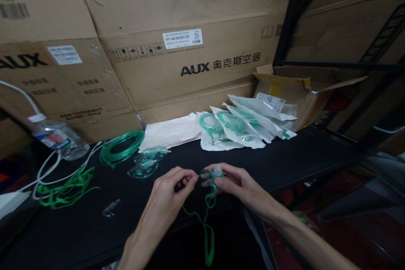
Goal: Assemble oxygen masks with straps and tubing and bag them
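My right hand (238, 183) grips a clear oxygen mask (208, 174) with a pale connector on top, held close to the front edge of the black table (139, 202). Thumb and forefinger of my left hand (172, 190) are pinched on a green elastic strap (209, 242) at the mask's left side. The rest of that strap dangles in a loop below the mask. Two more clear masks (143, 169) lie on the table beyond my left hand. Small clear plastic connectors (111, 208) rest to its left. My right fingers are partly hidden behind the mask.
Green tubing (122, 148) lies coiled at left, near loose green straps (68, 187), a white cord and a plastic bottle (60, 139). Behind are white pouches (172, 130), several packed masks (215, 130) and an open carton (284, 93). Large cardboard boxes (190, 4) form the back.
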`<state>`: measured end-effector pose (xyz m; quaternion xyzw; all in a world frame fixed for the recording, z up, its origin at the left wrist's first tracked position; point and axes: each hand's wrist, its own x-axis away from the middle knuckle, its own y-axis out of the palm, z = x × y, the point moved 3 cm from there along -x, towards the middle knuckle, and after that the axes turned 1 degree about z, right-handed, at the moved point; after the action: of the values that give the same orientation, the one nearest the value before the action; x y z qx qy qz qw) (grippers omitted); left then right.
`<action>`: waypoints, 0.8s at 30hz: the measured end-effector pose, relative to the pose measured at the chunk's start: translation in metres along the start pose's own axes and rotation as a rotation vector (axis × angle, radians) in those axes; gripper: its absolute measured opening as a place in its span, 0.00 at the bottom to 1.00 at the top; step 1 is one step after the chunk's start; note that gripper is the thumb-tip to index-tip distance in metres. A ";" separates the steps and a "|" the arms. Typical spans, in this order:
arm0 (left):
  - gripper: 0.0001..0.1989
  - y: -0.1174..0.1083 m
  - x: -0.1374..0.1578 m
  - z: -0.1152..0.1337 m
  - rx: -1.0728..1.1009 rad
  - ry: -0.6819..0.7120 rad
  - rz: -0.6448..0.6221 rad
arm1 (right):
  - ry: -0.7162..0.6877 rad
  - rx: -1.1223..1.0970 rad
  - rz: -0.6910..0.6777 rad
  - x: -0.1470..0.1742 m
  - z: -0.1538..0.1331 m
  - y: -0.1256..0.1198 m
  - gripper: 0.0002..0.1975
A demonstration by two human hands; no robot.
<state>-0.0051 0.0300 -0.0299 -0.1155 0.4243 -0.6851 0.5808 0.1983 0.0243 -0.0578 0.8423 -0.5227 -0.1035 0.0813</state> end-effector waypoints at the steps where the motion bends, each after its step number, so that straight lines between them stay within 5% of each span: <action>1: 0.10 0.000 0.000 0.000 -0.004 0.001 -0.003 | -0.002 0.017 0.002 0.000 0.000 0.000 0.17; 24: 0.09 -0.005 0.003 0.003 0.089 -0.025 -0.044 | 0.005 0.054 -0.077 0.002 0.006 0.001 0.21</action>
<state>-0.0077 0.0257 -0.0257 -0.1076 0.3834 -0.7144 0.5754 0.1971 0.0216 -0.0632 0.8639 -0.4923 -0.0903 0.0556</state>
